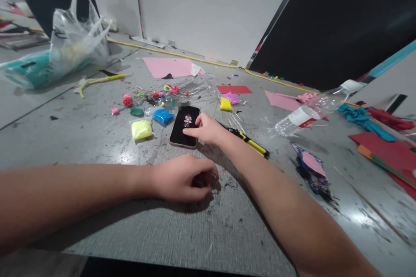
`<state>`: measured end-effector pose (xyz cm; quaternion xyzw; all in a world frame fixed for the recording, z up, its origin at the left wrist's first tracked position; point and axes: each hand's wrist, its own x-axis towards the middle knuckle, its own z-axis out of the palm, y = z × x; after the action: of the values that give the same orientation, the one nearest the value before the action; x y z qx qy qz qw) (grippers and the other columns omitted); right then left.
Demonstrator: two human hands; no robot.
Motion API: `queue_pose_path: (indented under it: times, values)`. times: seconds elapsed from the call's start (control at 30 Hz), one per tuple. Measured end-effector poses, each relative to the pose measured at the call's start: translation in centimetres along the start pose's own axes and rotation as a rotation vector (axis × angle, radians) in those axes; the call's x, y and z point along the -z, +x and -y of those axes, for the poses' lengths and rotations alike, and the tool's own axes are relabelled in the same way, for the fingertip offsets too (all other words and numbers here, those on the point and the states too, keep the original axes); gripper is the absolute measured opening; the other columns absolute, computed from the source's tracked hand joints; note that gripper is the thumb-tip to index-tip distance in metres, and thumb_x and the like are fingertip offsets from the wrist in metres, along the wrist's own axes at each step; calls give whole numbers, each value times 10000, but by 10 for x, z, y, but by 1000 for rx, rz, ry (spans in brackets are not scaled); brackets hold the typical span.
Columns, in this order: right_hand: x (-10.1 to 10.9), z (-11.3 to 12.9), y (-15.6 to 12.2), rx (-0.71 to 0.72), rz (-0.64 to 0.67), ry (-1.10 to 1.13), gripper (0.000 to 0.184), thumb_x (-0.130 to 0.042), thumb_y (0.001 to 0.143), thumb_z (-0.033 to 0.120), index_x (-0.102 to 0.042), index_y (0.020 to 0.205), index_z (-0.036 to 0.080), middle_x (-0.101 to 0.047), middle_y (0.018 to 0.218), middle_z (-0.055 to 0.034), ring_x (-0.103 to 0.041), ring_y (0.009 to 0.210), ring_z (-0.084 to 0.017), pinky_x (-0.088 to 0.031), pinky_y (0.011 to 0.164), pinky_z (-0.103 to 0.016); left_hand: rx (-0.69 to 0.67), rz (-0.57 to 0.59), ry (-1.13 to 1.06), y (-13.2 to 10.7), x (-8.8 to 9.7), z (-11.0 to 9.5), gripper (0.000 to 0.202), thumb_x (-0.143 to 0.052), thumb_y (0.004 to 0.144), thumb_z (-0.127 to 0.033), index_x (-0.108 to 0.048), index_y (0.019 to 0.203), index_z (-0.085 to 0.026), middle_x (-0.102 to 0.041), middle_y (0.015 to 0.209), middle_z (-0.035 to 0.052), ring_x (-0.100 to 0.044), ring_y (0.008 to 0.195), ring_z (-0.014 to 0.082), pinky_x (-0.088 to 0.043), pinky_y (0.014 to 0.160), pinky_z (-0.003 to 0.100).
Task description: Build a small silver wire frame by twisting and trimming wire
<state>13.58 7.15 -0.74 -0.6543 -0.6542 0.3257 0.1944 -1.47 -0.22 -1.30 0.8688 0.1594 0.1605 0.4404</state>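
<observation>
A smartphone (182, 129) with a dark, lit screen lies flat on the grey table. My right hand (208, 130) reaches over its right edge, one finger stretched out onto the screen and the other fingers partly bent, holding nothing. Nearer to me, my left hand (185, 177) rests on its side with fingers curled round. Something thin and small may be between its fingertips, but I cannot make it out. Beside the phone lie a blue clay packet (163, 116) and a pale yellow clay packet (141, 130). A black and yellow utility knife (250, 142) is partly behind my right wrist.
A clear plastic bottle (312, 110) lies on the right, near red paper sheets (383, 151) and a thin wooden stick (370, 205). Pink paper (169, 67) and a plastic bag (76, 37) are farther back. Small clay bits and clear wrappers lie beyond the phone.
</observation>
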Motion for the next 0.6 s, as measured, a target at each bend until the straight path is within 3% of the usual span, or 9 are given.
queue_pose_path:
  times: [0.1, 0.3, 0.6]
  values:
    - [2, 3, -1, -20, -3, 16, 426, -659, 794, 590, -405, 803, 248, -571, 768, 24, -535, 709, -171, -374, 603, -301, 1, 6, 11, 0, 1, -1, 246, -608, 796, -147, -682, 1028, -104, -736, 762, 50, -632, 618, 119, -471, 551, 206]
    - [1, 5, -1, 3, -35, -33, 482, -808, 665, 463, -414, 841, 250, -582, 838, 5, -538, 782, -191, -360, 638, -301, -10, 22, 10, -1, 2, -2, 237, -606, 795, -124, -684, 1019, -122, -740, 759, 40, -633, 610, 116, -467, 543, 198]
    - [1, 1, 3, 10, -35, -9, 506, -819, 643, 509, -423, 824, 253, -619, 841, -7, -547, 756, -202, -354, 621, -298, -1, 39, -15, -1, 3, -2, 258, -599, 810, -128, -692, 1050, -107, -745, 773, 56, -629, 610, 117, -472, 545, 203]
